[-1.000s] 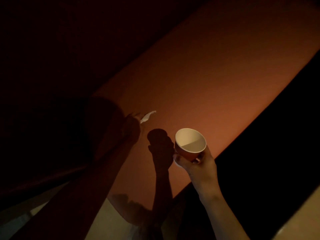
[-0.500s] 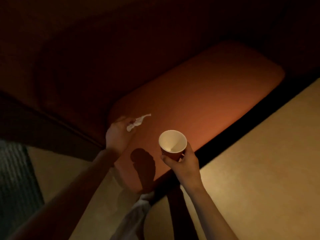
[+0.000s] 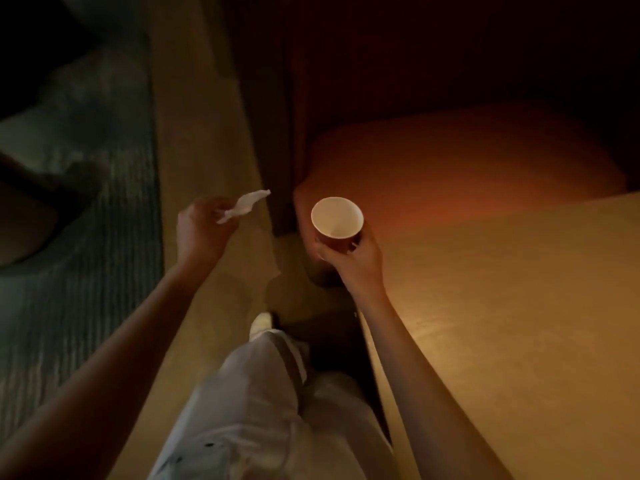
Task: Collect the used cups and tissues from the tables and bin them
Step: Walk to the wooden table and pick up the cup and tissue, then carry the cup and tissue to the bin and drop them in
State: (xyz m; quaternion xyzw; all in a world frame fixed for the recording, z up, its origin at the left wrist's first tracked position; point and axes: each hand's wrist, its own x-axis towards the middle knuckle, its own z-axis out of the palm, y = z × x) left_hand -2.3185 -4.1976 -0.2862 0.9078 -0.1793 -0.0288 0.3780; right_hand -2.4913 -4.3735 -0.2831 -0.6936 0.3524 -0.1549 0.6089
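A cup (image 3: 337,220) is being gripped by the right hand (image 3: 349,252), a tissue (image 3: 244,206) pinched by the left hand (image 3: 202,230); both are probably being carried off, and a bin, unseen, is needed next.

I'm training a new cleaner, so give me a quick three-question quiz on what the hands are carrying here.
1. True or false: the left hand pinches a crumpled white tissue.
2. What does the right hand hold? A) red paper cup with white inside B) glass bottle C) metal spoon
3. Fill in: the cup's opening faces ____.

Key: 1 true; 2 A; 3 up.
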